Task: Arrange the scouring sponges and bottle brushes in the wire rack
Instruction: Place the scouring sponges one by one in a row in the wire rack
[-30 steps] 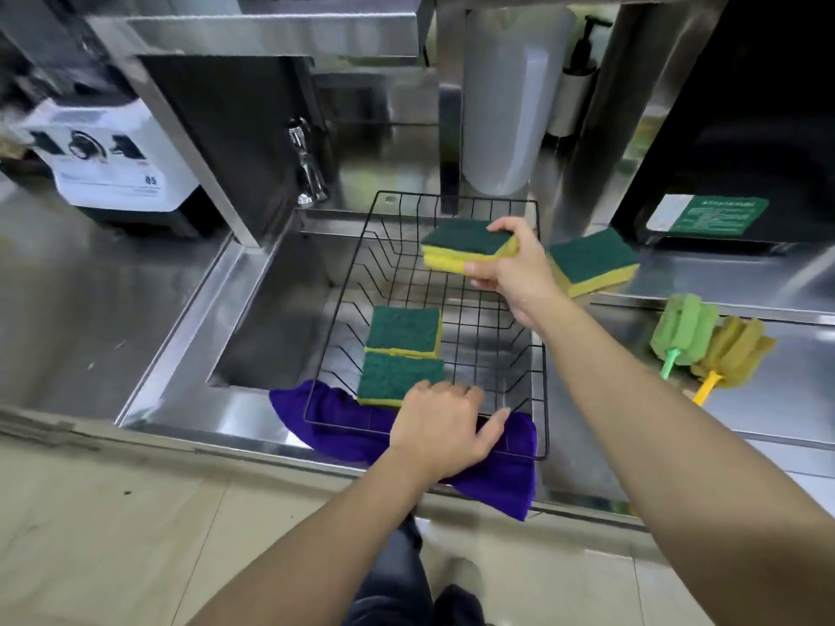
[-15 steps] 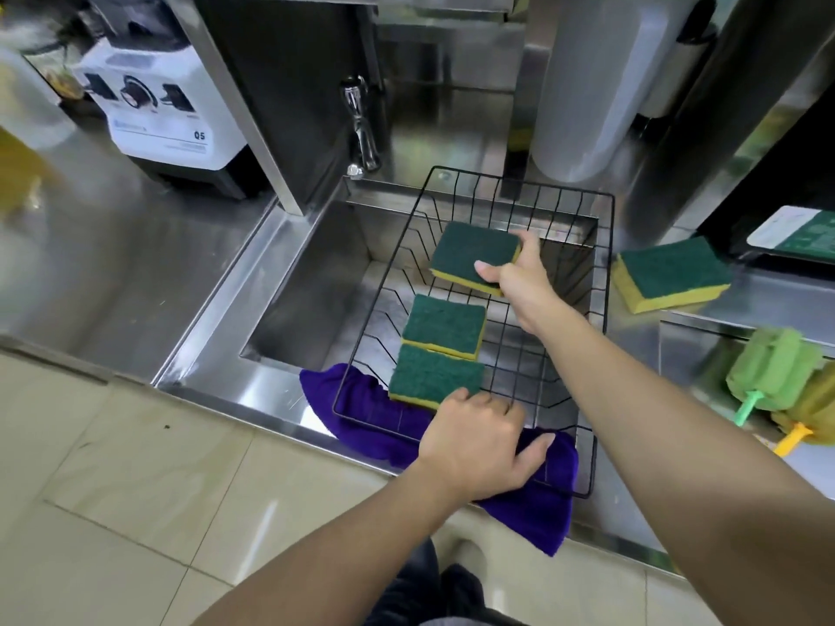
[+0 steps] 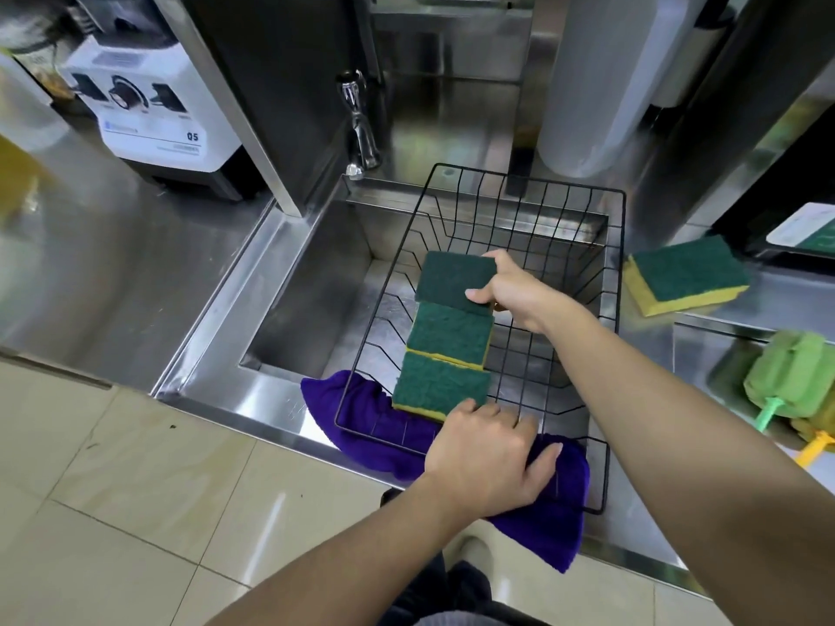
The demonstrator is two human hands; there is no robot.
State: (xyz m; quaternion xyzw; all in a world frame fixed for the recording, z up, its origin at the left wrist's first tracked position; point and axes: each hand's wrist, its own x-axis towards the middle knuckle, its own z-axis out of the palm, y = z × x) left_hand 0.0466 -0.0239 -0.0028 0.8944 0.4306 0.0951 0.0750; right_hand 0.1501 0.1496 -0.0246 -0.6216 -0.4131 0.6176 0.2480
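**Third sponge going down in the rack row**

Head view: the right hand pinches a sponge by its right edge, thumb on the green top, the other fingers hidden beneath, so how they lie I cannot tell. The sponge sits at the far end of a row, green side up, touching or slightly overlapping the middle sponge, which in turn abuts the near sponge. All three are inside the wire rack, along its left half.

To finish this step well, I would lower the held sponge flat on the wires, edge flush with its neighbour and not riding over it, then let go without dragging the row out of line. The right half of the rack looks free for what remains.

The right forearm reaches in from the lower right, wrist bent slightly down. The left hand lies palm down on the rack's near rim, fingers spread and curled over the wire, thumb out on the purple cloth; it appears to steady the rack, which rests over the sink.

Outside the rack, a fourth sponge lies on the counter to the right, and the green brush and yellow brush lie together farther right.
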